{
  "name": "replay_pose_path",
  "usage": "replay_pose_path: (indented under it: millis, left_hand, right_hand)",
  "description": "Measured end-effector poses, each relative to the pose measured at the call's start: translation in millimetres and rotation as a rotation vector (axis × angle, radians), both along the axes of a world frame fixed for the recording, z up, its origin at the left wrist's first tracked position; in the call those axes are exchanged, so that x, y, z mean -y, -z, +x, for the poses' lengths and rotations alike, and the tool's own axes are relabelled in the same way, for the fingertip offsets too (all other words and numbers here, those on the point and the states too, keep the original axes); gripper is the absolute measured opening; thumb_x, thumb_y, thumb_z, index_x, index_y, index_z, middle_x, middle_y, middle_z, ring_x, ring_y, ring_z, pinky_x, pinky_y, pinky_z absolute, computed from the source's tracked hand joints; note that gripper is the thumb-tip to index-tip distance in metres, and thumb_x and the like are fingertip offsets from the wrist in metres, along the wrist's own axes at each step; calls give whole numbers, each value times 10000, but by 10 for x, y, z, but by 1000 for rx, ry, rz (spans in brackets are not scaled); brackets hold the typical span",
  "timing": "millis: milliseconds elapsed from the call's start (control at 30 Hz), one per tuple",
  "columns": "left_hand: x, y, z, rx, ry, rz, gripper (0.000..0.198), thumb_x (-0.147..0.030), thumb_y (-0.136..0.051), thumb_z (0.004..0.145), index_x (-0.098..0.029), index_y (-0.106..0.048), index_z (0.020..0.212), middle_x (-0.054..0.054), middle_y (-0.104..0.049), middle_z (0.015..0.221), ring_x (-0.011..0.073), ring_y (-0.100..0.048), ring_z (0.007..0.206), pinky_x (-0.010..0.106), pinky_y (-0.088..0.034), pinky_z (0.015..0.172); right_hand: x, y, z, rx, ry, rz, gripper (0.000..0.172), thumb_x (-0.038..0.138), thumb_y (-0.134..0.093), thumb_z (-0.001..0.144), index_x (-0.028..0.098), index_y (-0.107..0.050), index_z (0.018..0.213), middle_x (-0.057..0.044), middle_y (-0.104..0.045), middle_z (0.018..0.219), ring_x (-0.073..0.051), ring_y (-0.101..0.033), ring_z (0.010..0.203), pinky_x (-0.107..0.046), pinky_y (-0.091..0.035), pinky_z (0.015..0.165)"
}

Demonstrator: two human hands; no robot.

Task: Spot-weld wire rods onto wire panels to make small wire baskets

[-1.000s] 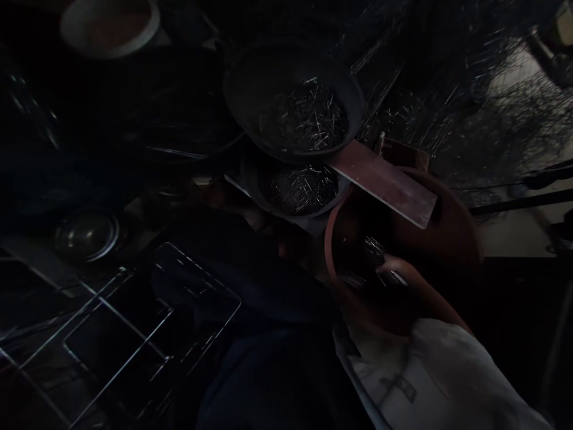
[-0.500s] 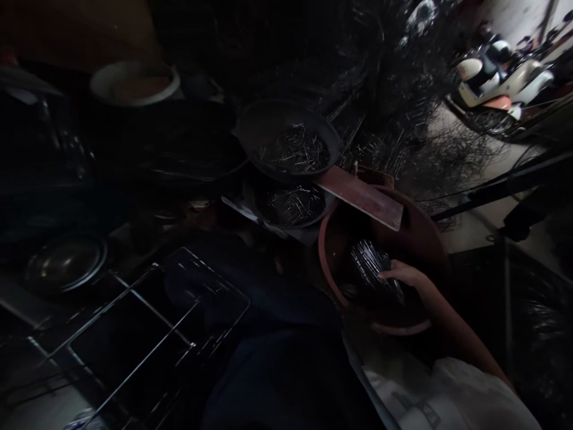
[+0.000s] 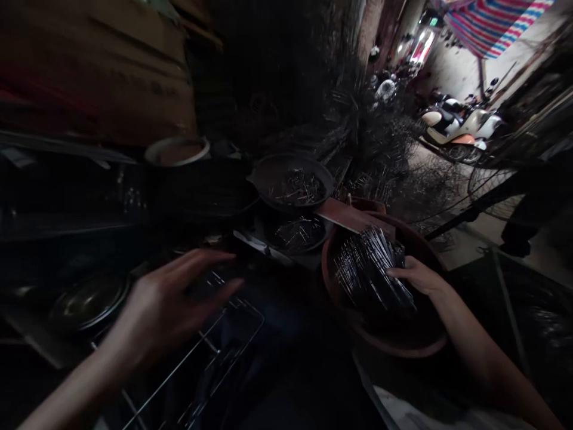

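Note:
My right hand (image 3: 417, 276) is closed round a thick bundle of thin metal rods (image 3: 376, 269), held over the reddish-brown tub (image 3: 416, 349). The thumb lies on top of the bundle; the other fingers are mostly hidden. On the left, my left hand (image 3: 179, 295) is in the air with thumb and fingers apart and nothing between them. Below it is a metal wire frame (image 3: 172, 373) by my lap. A reddish board (image 3: 342, 216) reaches over the tub's rim, behind the bundle.
Two dark pans, an upper pan (image 3: 268, 164) and a lower pan (image 3: 273, 242), hold short metal pieces. A round lidded metal vessel (image 3: 89, 304) stands at left, a pale-rimmed bowl (image 3: 154, 154) behind. Tangled wire (image 3: 441, 176) and scooters (image 3: 456, 128) are at far right.
My left hand has come into view from the lower left. My right hand has raised the rods, and more of the bundle shows. The camera view has tilted upward.

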State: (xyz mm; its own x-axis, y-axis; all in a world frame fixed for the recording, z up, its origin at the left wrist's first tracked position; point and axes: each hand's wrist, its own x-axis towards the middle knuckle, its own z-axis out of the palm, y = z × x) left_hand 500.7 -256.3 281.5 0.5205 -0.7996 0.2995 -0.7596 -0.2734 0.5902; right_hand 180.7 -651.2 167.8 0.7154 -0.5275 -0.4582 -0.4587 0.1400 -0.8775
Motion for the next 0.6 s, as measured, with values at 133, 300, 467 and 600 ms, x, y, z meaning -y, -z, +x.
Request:
replay_pose_path:
  millis: [133, 300, 467, 600]
  left_hand:
    - [519, 61, -9, -24, 163, 57, 336, -459, -631, 880, -212, -677, 1104, 52, -720, 1061, 201, -703, 871, 302, -571, 748]
    - [488, 82, -116, -89, 193, 79, 276, -364, -636, 875, -218, -668, 1107, 43, -715, 1048, 182, -698, 865, 265, -556, 725]
    - [64, 46, -46, -105, 66, 65, 272, -352, -648, 868, -228, -672, 1109, 40, -714, 1048, 181, -693, 859, 279, -556, 740]
    - [-250, -58, -33, -119, -34, 35, 284, -350, -646, 870, -213, -669, 1118, 51, -714, 1033, 183, -693, 838, 299, -566, 740]
  right_hand:
    - [-200, -425, 403, 100, 30, -48, 475, 454, -928, 557, 149, -766, 883, -87, -766, 890, -240, -693, 812, -362, -533, 828]
    - [-366, -778, 895, 190, -66, -77, 422, 444, -922, 590, 168, -769, 870, -66, -760, 868, -216, -680, 794, -333, -530, 812]
    - [-582, -1134, 1361, 241, -214, -67, 363, 428, -903, 634, 150, -762, 820, -79, -749, 836, -218, -677, 804, -313, -551, 788]
    - [-870, -1509, 1731, 271, -242, -44, 366, 411, -918, 606, 137, -756, 788, -87, -747, 789, -205, -685, 712, -299, -573, 710]
